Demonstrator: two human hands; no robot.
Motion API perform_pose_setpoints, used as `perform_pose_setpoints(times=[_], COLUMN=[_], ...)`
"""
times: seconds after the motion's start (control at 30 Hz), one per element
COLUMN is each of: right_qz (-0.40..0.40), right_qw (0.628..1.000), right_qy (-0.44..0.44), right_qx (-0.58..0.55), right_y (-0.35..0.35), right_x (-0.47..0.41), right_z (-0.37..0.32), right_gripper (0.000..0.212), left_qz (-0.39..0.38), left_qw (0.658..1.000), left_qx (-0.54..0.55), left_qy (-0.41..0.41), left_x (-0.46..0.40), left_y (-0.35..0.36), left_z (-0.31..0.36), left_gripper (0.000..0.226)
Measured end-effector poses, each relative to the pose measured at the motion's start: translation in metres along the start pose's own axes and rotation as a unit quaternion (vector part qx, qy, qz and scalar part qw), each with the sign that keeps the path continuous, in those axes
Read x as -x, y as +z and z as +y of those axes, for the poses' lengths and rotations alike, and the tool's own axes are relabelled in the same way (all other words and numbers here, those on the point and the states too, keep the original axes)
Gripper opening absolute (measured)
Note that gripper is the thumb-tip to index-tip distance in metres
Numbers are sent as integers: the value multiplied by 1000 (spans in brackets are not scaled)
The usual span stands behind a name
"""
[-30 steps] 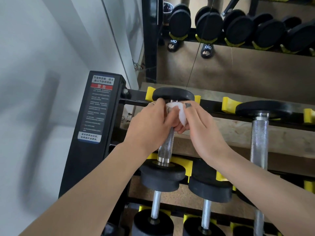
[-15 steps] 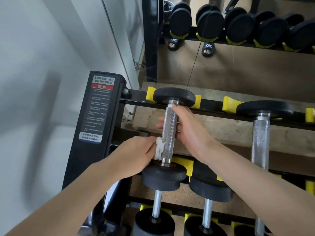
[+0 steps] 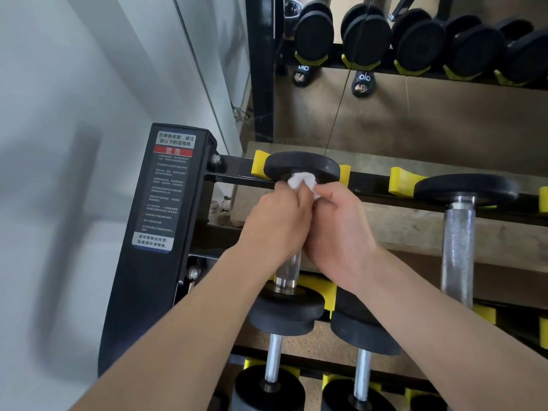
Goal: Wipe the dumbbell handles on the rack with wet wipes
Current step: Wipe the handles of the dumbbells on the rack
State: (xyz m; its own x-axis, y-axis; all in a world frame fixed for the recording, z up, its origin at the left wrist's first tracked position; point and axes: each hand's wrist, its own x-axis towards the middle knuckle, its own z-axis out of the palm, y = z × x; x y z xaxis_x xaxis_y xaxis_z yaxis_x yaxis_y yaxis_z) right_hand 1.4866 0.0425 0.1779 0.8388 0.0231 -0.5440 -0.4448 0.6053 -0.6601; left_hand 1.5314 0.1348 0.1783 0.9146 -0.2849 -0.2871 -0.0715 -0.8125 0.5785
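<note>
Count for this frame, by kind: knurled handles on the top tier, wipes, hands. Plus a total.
Knurled handles: 2 (wiped handle, free handle)
Wet wipe: 1
Hands: 2 (left hand, right hand)
Total: 5

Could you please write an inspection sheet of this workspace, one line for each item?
Surface: black dumbbell rack with yellow cradles, a warning label on its end post.
Job's things: white wet wipe at the far end of the knurled handle of the leftmost dumbbell; next dumbbell handle bare.
Clutter: nothing seen.
Hands: left hand and right hand both wrapped round the handle, holding the wipe.
Cables: thin dark line on the mirror, unclear.
Surroundings: white wall left; mirror behind reflects dumbbells and sandalled feet.
</note>
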Motion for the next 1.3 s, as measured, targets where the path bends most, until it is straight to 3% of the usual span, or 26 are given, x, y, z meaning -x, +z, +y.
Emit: perform_pose_setpoints(times=[0.07, 0.17, 0.27, 0.37, 0.5, 0.57, 0.67, 0.73, 0.8, 0.87, 0.93, 1.03, 1.13, 1.3], right_qz=[9, -18, -53, -36, -29, -19, -30, -47, -64, -76, -70, -56, -60, -32], right_qw=[1000, 1000, 998, 997, 999, 999, 998, 996, 996, 996, 997, 997, 997, 999], right_qy=[-15, -5, -8, -15, -4, 11, 10, -3, -21, -30, -11, 2, 1, 17], right_qx=[12, -13, 13, 60, 41, 29, 54, 79, 59, 18, -27, -47, -47, -24], right_y=[-5, -10, -1, 10, 10, 8, 6, 4, 0, -5, -7, -9, -8, -3], right_x=[1, 3, 3, 1, -2, -5, -8, -6, -3, -3, -3, -2, -1, -6], right_z=[-1, -1, -3, -8, -13, -13, -9, -8, -8, -7, -7, -6, -10, -10], right_gripper=[46, 54, 45, 29, 28, 39, 35, 21, 28, 37, 36, 38, 42, 45], left_qz=[1, -5, -75, -92, -123, -146, -120, -33, 64, 115, 124, 120, 111, 86], left_qw=[999, 992, 993, 983, 982, 976, 954, 969, 983, 973, 945, 921, 929, 950], left_qx=[23, -28, -30, -88, -111, -135, -226, -186, -112, -106, -184, -263, -246, -219], left_qy=[23, 125, 86, 133, 92, 92, 156, 157, 129, 168, 238, 260, 253, 206], left_x=[-1, 4, 5, 9, 16, 20, 29, 29, 32, 29, 24, 14, 16, 34], left_y=[-1, -8, -11, -10, -10, -9, -17, -19, -27, -29, -29, -27, -24, -16], left_z=[-9, -18, -22, -27, -29, -32, -35, -39, -36, -32, -27, -20, -15, -32], left_gripper=[32, 16, 24, 15, 32, 34, 42, 37, 32, 38, 32, 21, 43, 47])
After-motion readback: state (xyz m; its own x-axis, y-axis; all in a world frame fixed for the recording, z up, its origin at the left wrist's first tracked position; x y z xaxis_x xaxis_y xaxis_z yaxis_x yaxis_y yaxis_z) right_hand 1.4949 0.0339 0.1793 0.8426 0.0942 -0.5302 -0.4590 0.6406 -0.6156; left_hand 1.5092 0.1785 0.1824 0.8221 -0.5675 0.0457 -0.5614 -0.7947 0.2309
